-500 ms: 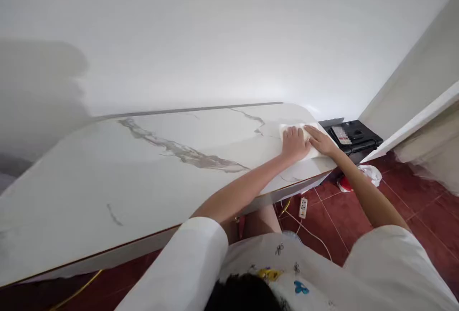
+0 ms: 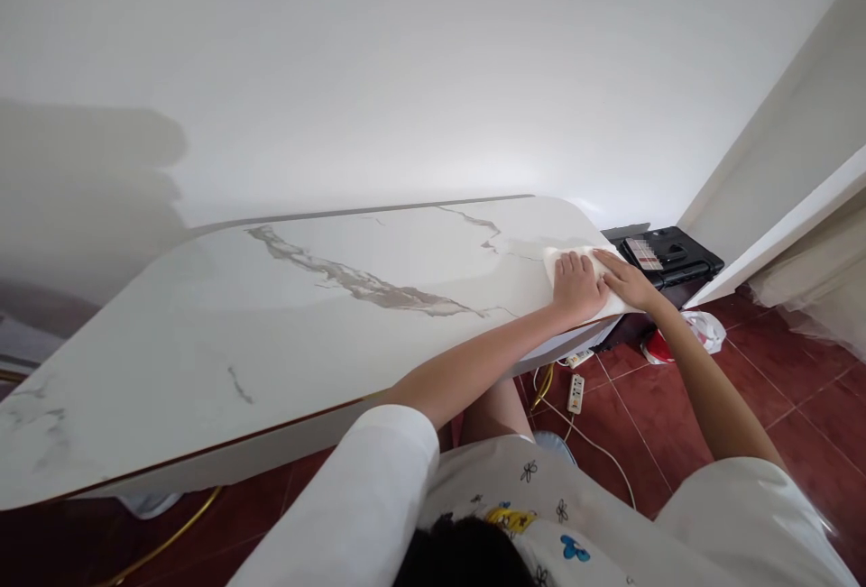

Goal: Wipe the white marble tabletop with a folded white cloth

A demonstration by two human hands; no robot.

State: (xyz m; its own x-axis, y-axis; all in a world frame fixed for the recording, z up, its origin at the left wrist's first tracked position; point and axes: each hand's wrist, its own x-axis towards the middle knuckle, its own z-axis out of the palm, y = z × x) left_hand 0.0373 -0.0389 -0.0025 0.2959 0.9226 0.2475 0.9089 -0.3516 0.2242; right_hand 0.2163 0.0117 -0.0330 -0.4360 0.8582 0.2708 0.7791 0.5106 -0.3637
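A folded white cloth lies on the right end of a white marble-patterned tabletop, close to its front edge. My left hand presses down on it, fingers bent over the fabric. From the right, my right hand rests flat on the same cloth, its fingers stretched toward the left hand. The two hands nearly touch. Part of the cloth is hidden beneath them.
A white wall runs along the table's back edge. Beyond the right end sits a black case. On the red tiled floor are a power strip with a cord and a white plastic bag. A curtain hangs at far right.
Both hands and the cloth have shifted slightly right and toward the table's front edge. The camera view has also moved a little.
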